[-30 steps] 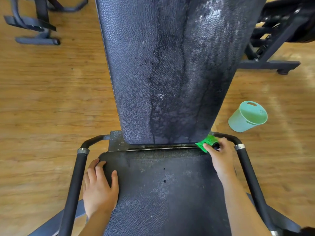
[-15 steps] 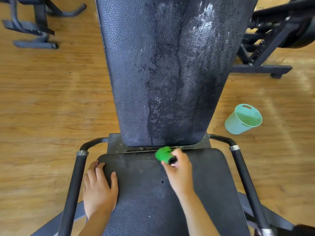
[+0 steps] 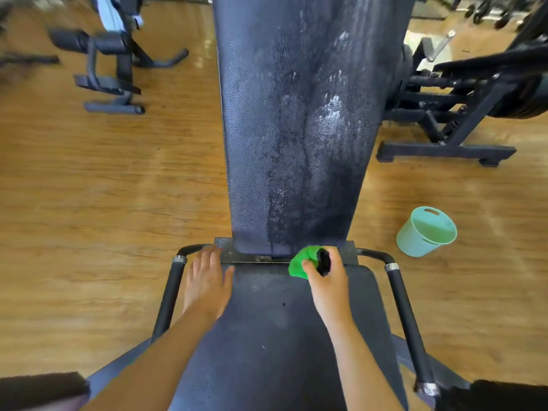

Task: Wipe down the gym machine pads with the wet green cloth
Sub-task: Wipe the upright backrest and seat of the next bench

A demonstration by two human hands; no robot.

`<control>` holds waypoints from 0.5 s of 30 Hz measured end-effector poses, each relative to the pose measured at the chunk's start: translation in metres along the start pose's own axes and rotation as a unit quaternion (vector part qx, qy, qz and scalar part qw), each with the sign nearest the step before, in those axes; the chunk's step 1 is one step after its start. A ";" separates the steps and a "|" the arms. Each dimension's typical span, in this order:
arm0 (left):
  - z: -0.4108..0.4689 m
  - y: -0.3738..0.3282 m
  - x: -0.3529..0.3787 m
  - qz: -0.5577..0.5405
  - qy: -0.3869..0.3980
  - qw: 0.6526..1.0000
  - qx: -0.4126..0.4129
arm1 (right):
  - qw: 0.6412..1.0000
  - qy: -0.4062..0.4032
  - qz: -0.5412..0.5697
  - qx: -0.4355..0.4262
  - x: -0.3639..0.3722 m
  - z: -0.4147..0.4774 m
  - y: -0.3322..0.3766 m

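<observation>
**A:** Fingers [image 3: 207, 259] of the left hand [image 3: 207, 283]: how do they lie?

**B:** Straight and close together, with the thumb out to the side. The palm is flat on the seat [image 3: 281, 336], at its far left corner. The fingertips reach toward the metal plate [image 3: 225, 252] under the back pad [image 3: 296, 129]. That part is blurred, so I cannot tell whether they touch the plate.

**A:** And the right hand [image 3: 329, 280]?

**B:** Its fingers [image 3: 336, 259] are curled round the cloth [image 3: 299, 262], which is bunched into a green wad. Something dark shows in the fist too, but I cannot tell what.

**A:** Where is the cloth?

**B:** At the seam where the seat meets the back pad, right of the middle, against the seat's far edge.

**A:** What about the back pad itself?

**B:** It stands upright. Wet streaks run down its middle, and there is a shiny patch on its right half.

**A:** What is around it?

**B:** Black rails [image 3: 406, 315] run along both sides of the seat. A teal bucket [image 3: 427, 232] sits on the wood floor [image 3: 89, 203] to the right, apart from the rail. Other machines [image 3: 444, 120] stand farther off on both sides.
</observation>
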State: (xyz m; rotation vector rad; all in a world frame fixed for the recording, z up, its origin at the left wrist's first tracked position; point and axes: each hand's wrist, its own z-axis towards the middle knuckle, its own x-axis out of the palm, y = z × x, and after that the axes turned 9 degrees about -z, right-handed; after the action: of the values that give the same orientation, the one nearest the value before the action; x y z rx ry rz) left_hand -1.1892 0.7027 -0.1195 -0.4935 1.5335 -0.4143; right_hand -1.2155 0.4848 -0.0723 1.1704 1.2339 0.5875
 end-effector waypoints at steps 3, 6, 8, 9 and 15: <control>0.018 -0.048 -0.033 -0.006 -0.022 0.998 0.059 | 0.999 0.033 0.001 -0.024 -0.028 0.016 0.031; 0.033 -0.098 -0.069 -0.009 -0.056 0.993 0.105 | 0.997 0.056 0.021 -0.054 -0.065 0.035 0.072; 0.037 -0.127 -0.091 -0.003 -0.071 0.988 0.136 | 0.994 0.065 0.046 -0.075 -0.088 0.046 0.100; 0.038 -0.139 -0.101 -0.002 -0.075 0.985 0.153 | 0.993 0.061 0.055 -0.087 -0.098 0.050 0.115; 0.074 -0.182 -0.163 -0.005 -0.093 0.967 0.236 | 0.986 -0.004 0.060 -0.154 -0.118 0.067 0.201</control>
State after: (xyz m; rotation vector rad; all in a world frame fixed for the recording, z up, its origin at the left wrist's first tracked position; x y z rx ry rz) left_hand -1.1065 0.6433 0.1144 -0.1603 1.1992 -0.7002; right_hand -1.1419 0.4294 0.1520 0.9886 1.0271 0.8320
